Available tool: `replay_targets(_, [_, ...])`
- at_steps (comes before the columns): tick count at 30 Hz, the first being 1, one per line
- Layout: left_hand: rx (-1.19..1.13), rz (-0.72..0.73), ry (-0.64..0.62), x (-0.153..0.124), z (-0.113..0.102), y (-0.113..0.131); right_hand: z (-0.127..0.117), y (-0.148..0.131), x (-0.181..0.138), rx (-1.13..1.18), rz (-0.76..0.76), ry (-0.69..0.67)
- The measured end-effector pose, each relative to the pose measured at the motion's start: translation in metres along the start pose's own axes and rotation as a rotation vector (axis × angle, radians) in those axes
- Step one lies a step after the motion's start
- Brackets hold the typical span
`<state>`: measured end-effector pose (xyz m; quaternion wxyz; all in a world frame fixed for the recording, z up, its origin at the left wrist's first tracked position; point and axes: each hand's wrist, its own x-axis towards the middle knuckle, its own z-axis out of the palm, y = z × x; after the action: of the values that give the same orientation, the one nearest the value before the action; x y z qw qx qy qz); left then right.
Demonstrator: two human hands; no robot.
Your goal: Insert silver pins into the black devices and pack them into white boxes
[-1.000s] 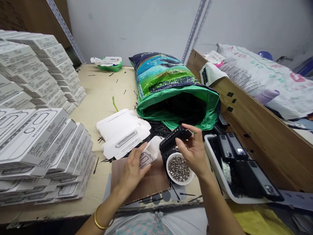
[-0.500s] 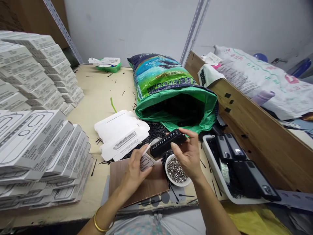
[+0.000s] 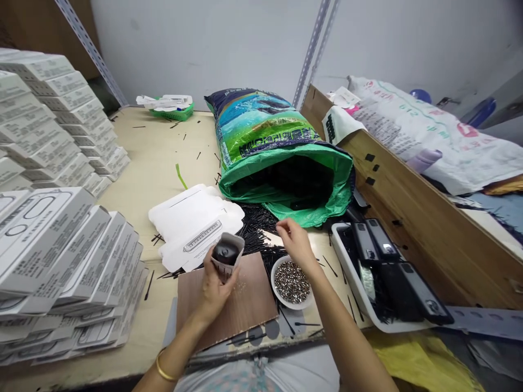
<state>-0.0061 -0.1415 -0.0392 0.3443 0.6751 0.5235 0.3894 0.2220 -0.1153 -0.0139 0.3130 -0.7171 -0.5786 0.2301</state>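
My left hand (image 3: 216, 291) is wrapped round a small white cardboard box (image 3: 239, 250), tilted with its open end up. A black plastic device (image 3: 226, 252) sits inside, only its rounded end showing. My right hand (image 3: 295, 242) is over the edge of a heap of thin black sticks (image 3: 259, 224), fingers curled together; whether anything is between them is hidden. Below my right wrist stands a white bowl (image 3: 274, 291) full of small shiny metal pieces. Under my left hand lies a brown wood-grain board (image 3: 249, 316). Flat unfolded white cartons (image 3: 196, 228) lie behind it.
Stacked white boxes (image 3: 61, 245) fill the left side. A green-mouthed printed sack (image 3: 265, 125) lies open at the back. To the right, a white tray (image 3: 368, 310) holds black-and-grey devices (image 3: 425, 294), beside a wooden plank (image 3: 412, 212). A green basket (image 3: 177, 114) sits far back.
The black device has gone from my right hand into the box in my left. My right hand has let it go and moved over the black sticks. The box is now tipped upward.
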Motion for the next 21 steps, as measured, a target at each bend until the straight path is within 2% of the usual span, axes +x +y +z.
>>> replay_targets(3, [0.05,-0.054,-0.061,0.004,0.002,-0.005,0.028,0.024,0.02,-0.137,0.028,-0.097])
replay_targets(5, [0.06,-0.036,-0.062,0.005,0.002,-0.003,0.043,0.028,0.028,-0.164,0.044,-0.109])
replay_targets(7, [0.063,-0.001,-0.054,0.005,0.0,0.002,0.048,0.029,0.031,-0.168,0.061,-0.127])
replay_targets(9, [0.074,0.034,-0.047,0.005,-0.001,0.009,0.039,0.025,0.031,-0.138,0.071,-0.131])
replay_targets(12, [0.103,0.104,-0.009,0.009,-0.001,0.02,0.004,0.007,0.017,-0.051,0.041,-0.092])
replay_targets(13, [0.108,0.13,-0.001,0.01,0.0,0.023,-0.01,-0.004,0.01,-0.014,0.009,-0.064])
replay_targets(15, [0.116,0.18,0.009,0.013,0.002,0.027,-0.035,-0.029,-0.008,0.096,-0.226,0.053])
replay_targets(17, [0.123,0.236,0.011,0.015,0.005,0.029,-0.051,-0.056,-0.024,0.014,-0.463,0.088])
replay_targets(19, [0.128,0.29,0.019,0.015,0.007,0.03,-0.055,-0.078,-0.034,-0.152,-0.577,0.033])
replay_targets(21, [0.126,0.324,0.029,0.014,0.009,0.03,-0.051,-0.091,-0.036,-0.291,-0.637,-0.099])
